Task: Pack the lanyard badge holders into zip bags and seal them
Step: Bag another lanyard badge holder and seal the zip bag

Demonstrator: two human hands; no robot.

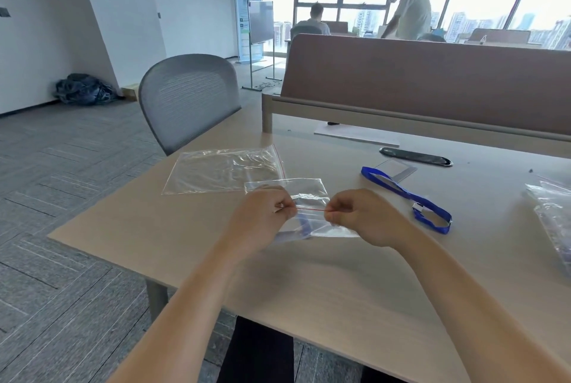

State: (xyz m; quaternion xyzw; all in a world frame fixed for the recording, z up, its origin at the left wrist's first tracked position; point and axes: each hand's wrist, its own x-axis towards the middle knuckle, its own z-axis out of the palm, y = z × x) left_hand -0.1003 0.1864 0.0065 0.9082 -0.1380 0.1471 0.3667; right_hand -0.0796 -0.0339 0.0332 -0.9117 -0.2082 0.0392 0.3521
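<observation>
Left hand (pixel 265 209): clenched in a pinch on the left end of the red zip strip (pixel 310 210).
Right hand (pixel 355 212): pinching the right end of the same strip, fingers curled.
Held zip bag (pixel 327 229): near middle of the table (pixel 309 274), stretched between both hands. A blue lanyard shows inside, on the near side of the strip.
Step in hand (judged): sealing the filled bag.
Method advised: keep the strip taut and level. Run a pinch along its whole length. Keep the lanyard clear of the track. Press air out before closing the last part, then check for gaps.
Loose lanyard badge holder (pixel 404 194): right of the hands, apart from them, unpacked. Its clear card sleeve lies at the far end.
Bag pile (pixel 553 212): right edge, partly out of view. Contents unclear.
Empty zip bag (pixel 222 171): far left of the hands, flat, nothing inside.
Clear film just beyond the hands (pixel 285 186): cannot tell whether a separate bag or part of the held one.
Count, zip bags: one held, one empty, plus an uncountable pile.
Count, lanyard badge holders: one bagged, one loose.
Count, far items: one chair (pixel 188 98), one black cable port (pixel 415 156), two persons by the windows.
</observation>
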